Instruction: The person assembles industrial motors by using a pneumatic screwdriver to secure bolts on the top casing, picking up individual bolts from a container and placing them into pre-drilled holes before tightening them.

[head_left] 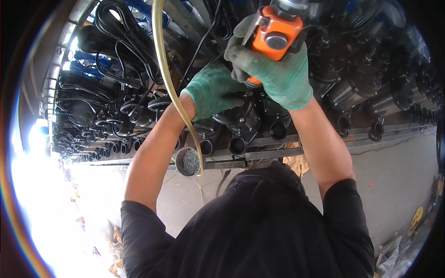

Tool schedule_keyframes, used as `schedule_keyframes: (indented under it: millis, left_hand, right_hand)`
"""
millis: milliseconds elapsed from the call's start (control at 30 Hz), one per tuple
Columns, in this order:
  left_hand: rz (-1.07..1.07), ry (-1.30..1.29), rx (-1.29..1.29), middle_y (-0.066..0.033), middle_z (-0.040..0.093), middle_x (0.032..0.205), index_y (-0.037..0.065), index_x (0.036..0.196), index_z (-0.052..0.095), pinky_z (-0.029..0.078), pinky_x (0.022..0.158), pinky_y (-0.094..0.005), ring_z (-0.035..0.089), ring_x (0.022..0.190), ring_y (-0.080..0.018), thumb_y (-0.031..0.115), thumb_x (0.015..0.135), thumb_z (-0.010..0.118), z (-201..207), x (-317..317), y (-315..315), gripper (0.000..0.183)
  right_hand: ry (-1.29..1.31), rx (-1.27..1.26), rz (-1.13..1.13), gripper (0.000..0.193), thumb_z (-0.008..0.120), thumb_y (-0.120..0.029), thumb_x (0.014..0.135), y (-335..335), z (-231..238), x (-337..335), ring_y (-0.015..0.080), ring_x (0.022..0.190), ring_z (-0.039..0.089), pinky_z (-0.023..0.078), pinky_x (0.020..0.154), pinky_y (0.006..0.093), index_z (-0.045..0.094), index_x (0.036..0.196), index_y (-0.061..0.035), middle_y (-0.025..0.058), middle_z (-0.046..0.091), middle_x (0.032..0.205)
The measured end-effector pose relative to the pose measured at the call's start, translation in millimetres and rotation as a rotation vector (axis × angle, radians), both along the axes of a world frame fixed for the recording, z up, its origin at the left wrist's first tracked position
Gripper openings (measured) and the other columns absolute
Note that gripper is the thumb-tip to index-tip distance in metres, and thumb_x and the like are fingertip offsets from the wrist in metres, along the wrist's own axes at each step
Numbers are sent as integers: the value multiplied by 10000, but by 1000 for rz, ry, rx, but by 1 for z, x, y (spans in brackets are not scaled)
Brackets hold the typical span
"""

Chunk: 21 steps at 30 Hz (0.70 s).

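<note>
My right hand [278, 74], in a green glove with grey fingers, is wrapped round an orange power tool [278, 34] held above the machines. The tool has a dark round cap on its body; its working tip is hidden. Lower and to the left, my left hand [213, 90], gloved the same way, is against a black pump-like machine [241, 118]. Its fingers curl in toward the machine's top, and what they pinch is hidden. Below this machine, a round black outlet [238, 145] faces me. A yellowish hose [164, 60] hangs down across my left forearm.
A cup of small grey screws or similar fasteners [191, 161] sits at the bench's front edge. Similar black machines stand in rows left and right, some with steel bodies [352, 92]. Coiled black cables [125, 32] lie at the far left. A yellow object [416, 220] is at lower right.
</note>
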<state>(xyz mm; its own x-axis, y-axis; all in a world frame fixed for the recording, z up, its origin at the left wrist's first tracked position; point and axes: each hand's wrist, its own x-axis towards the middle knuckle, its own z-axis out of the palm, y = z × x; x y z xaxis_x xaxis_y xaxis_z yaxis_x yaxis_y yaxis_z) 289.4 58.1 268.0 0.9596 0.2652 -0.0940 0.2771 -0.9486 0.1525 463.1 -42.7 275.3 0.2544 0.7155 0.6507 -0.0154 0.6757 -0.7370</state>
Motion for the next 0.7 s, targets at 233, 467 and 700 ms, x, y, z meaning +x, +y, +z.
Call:
schedule_keyframes:
  millis: [233, 467, 700]
  left_hand:
    - [-314, -290, 55, -118, 708, 1246, 127, 1316, 678, 514, 1035, -444, 649, 1167, -314, 320, 929, 732, -25, -15, 28, 436]
    - [352, -540, -584, -87, 696, 1029, 47, 1366, 586, 574, 781, -306, 653, 862, -166, 238, 1050, 598, -16, -105, -10, 369]
    - [685, 290, -1017, -91, 750, 1044, 99, 1125, 725, 550, 919, -393, 707, 1018, -255, 365, 955, 708, -197, -297, -111, 317]
  right_hand:
    - [162, 65, 190, 322, 740, -33, 872, 9, -15, 6, 178, 594, 641, 538, 554, 328, 633, 1176, -49, 152, 717, 924]
    - [226, 104, 130, 299, 705, -58, 875, 10, -3, -18, 171, 528, 630, 563, 492, 316, 581, 1147, -51, 135, 672, 826]
    - [-135, 66, 241, 189, 723, -142, 918, 33, -22, -25, 133, 582, 643, 610, 620, 340, 667, 1062, -35, 117, 719, 868]
